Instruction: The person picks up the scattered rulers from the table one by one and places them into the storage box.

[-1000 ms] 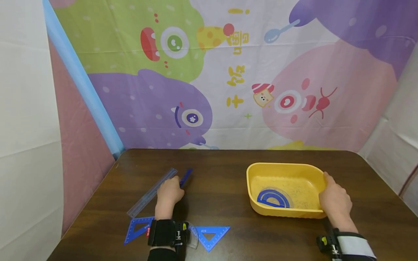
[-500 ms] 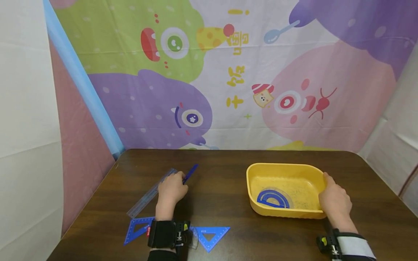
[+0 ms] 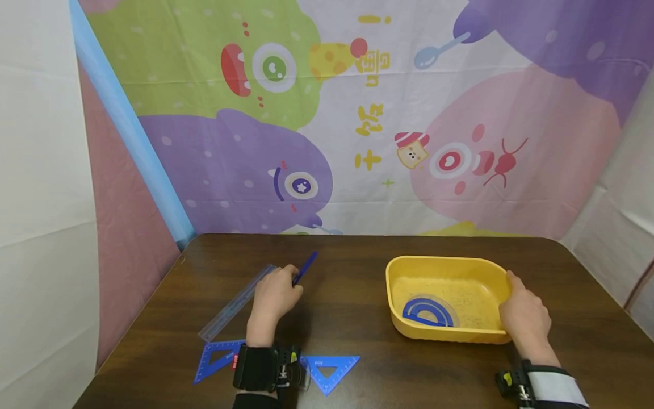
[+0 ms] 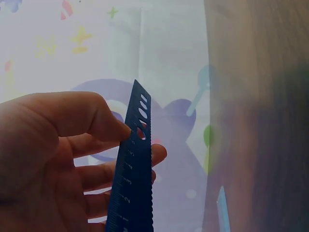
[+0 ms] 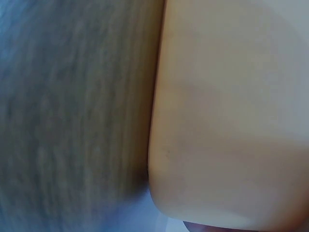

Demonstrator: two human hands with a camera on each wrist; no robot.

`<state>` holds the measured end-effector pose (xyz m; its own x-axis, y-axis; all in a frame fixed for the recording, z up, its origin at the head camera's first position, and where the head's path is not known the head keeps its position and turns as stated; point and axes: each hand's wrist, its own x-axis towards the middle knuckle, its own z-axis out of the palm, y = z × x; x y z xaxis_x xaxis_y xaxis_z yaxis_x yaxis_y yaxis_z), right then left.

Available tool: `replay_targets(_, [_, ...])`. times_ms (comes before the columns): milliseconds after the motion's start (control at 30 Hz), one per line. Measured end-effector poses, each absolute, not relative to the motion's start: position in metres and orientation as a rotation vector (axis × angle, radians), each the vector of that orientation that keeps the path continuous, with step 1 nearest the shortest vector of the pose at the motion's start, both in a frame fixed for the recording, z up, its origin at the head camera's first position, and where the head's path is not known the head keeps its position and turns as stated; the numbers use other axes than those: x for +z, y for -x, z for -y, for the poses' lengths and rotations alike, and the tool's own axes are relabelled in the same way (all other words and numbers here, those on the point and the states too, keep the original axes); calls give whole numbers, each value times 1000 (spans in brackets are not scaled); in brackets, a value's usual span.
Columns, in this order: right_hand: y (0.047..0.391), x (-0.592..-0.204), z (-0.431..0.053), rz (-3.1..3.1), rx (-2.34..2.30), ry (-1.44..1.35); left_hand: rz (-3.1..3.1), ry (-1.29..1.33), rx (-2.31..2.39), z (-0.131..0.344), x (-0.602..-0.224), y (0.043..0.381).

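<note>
My left hand (image 3: 276,292) pinches a blue ruler (image 4: 133,188) between thumb and fingers. In the left wrist view the ruler has a wavy edge, printed numbers and cut-out holes near its far end. The head view shows only its upper part (image 3: 307,266), raised at a slant past the fingers. My right hand (image 3: 524,312) grips the right rim of a yellow plastic basket (image 3: 444,260). A blue protractor (image 3: 428,319) lies inside it. Most of that hand is out of sight in the right wrist view, where the basket wall (image 5: 222,116) fills the right side.
A clear ruler (image 3: 230,311) lies slanted left of my left hand. Two blue set squares, one at left (image 3: 203,363) and one nearer the middle (image 3: 327,386), lie at the front. A clear piece beside my left wrist is mostly hidden. A printed cloth (image 3: 357,210) hangs behind the table.
My left hand has moved right and slightly away with the blue ruler, off the clear ruler's side. My right hand and the basket stay put.
</note>
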<state>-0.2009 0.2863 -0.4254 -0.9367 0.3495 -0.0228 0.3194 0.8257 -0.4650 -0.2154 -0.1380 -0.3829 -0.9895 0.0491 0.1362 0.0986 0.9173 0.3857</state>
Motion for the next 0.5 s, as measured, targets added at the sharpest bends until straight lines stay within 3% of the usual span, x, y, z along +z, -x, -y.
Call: replay_targets(500, [201, -426, -287, 2939, 723, 537, 2971, 275, -706, 116, -385, 216])
